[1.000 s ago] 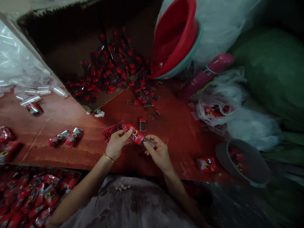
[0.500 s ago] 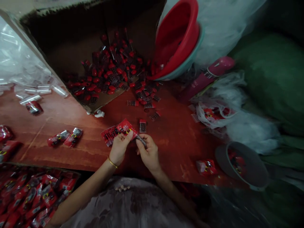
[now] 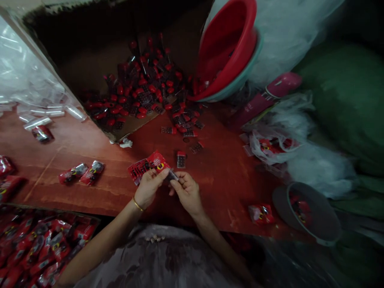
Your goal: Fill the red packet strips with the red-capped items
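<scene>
Two hands (image 3: 151, 187) (image 3: 188, 195) have drawn closer, holding one packet (image 3: 159, 161).

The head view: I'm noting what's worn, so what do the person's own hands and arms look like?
The left hand and right hand are bare, without gloves. A thin, ring-shaped, gold-coloured bracelet circles the left wrist; none shows on the right. No sleeve shows along the visible forearms, and no finger rings can be made out.
</scene>
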`<state>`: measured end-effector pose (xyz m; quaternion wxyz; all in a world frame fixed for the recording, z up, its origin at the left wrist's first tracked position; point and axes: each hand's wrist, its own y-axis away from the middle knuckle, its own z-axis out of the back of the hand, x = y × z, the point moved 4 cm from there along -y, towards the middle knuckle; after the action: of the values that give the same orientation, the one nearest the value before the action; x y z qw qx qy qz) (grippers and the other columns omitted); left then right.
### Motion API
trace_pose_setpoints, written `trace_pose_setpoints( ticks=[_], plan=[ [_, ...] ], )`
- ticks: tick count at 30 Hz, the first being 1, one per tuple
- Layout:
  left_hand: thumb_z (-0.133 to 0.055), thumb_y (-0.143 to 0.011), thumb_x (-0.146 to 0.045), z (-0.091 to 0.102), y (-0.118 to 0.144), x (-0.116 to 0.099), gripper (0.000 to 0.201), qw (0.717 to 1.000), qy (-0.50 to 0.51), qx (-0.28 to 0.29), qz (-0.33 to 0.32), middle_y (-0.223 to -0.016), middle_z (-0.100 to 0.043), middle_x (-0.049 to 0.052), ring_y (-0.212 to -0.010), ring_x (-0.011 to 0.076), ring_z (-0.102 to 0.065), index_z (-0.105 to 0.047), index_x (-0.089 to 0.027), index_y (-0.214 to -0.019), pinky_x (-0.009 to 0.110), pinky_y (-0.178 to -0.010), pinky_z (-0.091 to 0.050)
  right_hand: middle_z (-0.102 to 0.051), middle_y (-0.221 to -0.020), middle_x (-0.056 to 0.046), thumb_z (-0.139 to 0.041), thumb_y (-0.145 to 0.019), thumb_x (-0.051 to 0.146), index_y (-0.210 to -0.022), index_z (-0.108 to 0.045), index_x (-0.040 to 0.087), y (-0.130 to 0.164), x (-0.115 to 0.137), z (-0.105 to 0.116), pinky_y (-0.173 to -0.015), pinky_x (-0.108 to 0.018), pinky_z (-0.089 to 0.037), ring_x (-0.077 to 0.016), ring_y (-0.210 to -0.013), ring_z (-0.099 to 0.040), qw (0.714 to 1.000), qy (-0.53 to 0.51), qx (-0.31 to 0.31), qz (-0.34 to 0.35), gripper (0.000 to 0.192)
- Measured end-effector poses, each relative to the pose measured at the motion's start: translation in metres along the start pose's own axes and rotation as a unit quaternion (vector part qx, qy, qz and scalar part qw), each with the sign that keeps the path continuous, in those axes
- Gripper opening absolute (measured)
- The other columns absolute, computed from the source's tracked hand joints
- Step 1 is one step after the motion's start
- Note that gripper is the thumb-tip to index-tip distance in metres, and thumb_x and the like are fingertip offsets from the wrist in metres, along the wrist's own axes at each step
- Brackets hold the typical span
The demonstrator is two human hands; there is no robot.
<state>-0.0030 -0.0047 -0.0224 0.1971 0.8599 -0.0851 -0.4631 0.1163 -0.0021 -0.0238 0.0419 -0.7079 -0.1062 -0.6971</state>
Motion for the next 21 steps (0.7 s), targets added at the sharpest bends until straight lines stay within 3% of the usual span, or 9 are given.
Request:
trace_pose_setpoints(
  ticks=[4, 8, 10, 12, 14, 16, 18, 21],
  plan=[
    [-0.080, -0.055, -0.037, 0.006, 0.007, 0.003, 0.031, 0.997, 0.037, 0.041, 0.046, -0.058, -0.062, 0.001, -0.052, 0.0082, -0.054, -0.063, -0.012, -0.062, 0.020, -0.054, -0.043, -0.051, -0.052, 0.007, -0.066, -0.069, 0.044, -0.070, -0.049, 0.020, -0.014, -0.005, -0.008, -0.040, -0.018, -0.037, -0.0075, -0.041, -0.047, 0.999, 0.035, -0.010, 0.020, 0.029],
    [-0.077, -0.061, -0.038, 0.027, 0.020, 0.003, 0.029, 0.991, 0.047, 0.044, 0.120, -0.069, -0.068, 0.006, -0.065, 0.0151, -0.064, -0.065, -0.012, -0.067, 0.027, -0.069, -0.050, -0.046, -0.048, 0.007, -0.070, -0.064, 0.048, -0.060, -0.049, 0.020, -0.025, -0.001, -0.025, -0.043, -0.019, -0.034, -0.0074, -0.043, -0.042, 0.982, 0.164, -0.002, 0.091, 0.035],
    [-0.075, -0.063, -0.038, 0.043, 0.026, -0.004, 0.028, 0.990, 0.050, 0.016, 0.129, -0.073, -0.069, 0.009, -0.070, 0.0186, -0.066, -0.065, -0.012, -0.069, 0.030, -0.073, -0.051, -0.053, -0.054, 0.004, -0.067, -0.068, 0.050, -0.067, -0.055, 0.021, -0.028, 0.006, -0.033, -0.052, -0.021, -0.040, -0.0101, -0.051, -0.048, 0.957, 0.252, 0.027, 0.144, 0.031],
    [-0.071, -0.069, -0.036, 0.065, 0.028, -0.019, 0.023, 0.990, 0.081, -0.056, 0.103, -0.075, -0.070, 0.008, -0.074, 0.0190, -0.067, -0.065, -0.014, -0.072, 0.030, -0.075, -0.052, -0.062, -0.069, -0.002, -0.060, -0.076, 0.049, -0.081, -0.060, 0.020, -0.031, 0.013, -0.033, -0.067, -0.026, -0.044, -0.0153, -0.068, -0.056, 0.918, 0.342, 0.026, 0.198, 0.029],
    [-0.062, -0.079, -0.034, 0.091, 0.030, -0.036, 0.018, 0.974, 0.143, -0.169, 0.052, -0.071, -0.070, 0.003, -0.071, 0.0151, -0.067, -0.064, -0.017, -0.074, 0.027, -0.074, -0.052, -0.065, -0.091, -0.010, -0.054, -0.081, 0.048, -0.096, -0.060, 0.017, -0.037, 0.016, -0.020, -0.080, -0.033, -0.043, -0.0219, -0.087, -0.056, 0.879, 0.429, -0.029, 0.208, 0.034],
    [-0.050, -0.086, -0.037, 0.113, 0.032, -0.050, 0.025, 0.945, 0.205, -0.256, 0.000, -0.069, -0.069, 0.001, -0.068, 0.0118, -0.067, -0.063, -0.018, -0.076, 0.024, -0.072, -0.053, -0.060, -0.107, -0.016, -0.053, -0.082, 0.046, -0.107, -0.058, 0.013, -0.043, 0.012, 0.000, -0.082, -0.039, -0.041, -0.0277, -0.096, -0.052, 0.837, 0.515, -0.093, 0.163, 0.041],
    [-0.041, -0.089, -0.044, 0.120, 0.034, -0.057, 0.037, 0.932, 0.234, -0.276, -0.029, -0.075, -0.070, 0.004, -0.071, 0.0123, -0.067, -0.063, -0.016, -0.082, 0.024, -0.072, -0.053, -0.056, -0.116, -0.019, -0.053, -0.081, 0.041, -0.117, -0.054, 0.012, -0.046, 0.004, 0.018, -0.079, -0.043, -0.041, -0.0312, -0.097, -0.050, 0.799, 0.581, -0.111, 0.110, 0.046],
    [-0.053, -0.081, -0.049, 0.103, 0.033, -0.054, 0.038, 0.966, 0.136, -0.217, -0.032, -0.080, -0.071, 0.008, -0.072, 0.0162, -0.067, -0.065, -0.014, -0.090, 0.028, -0.072, -0.053, -0.054, -0.121, -0.017, -0.049, -0.083, 0.030, -0.124, -0.051, 0.014, -0.044, -0.009, 0.030, -0.078, -0.045, -0.042, -0.0322, -0.099, -0.049, 0.780, 0.614, -0.090, 0.085, 0.044]
  ],
)
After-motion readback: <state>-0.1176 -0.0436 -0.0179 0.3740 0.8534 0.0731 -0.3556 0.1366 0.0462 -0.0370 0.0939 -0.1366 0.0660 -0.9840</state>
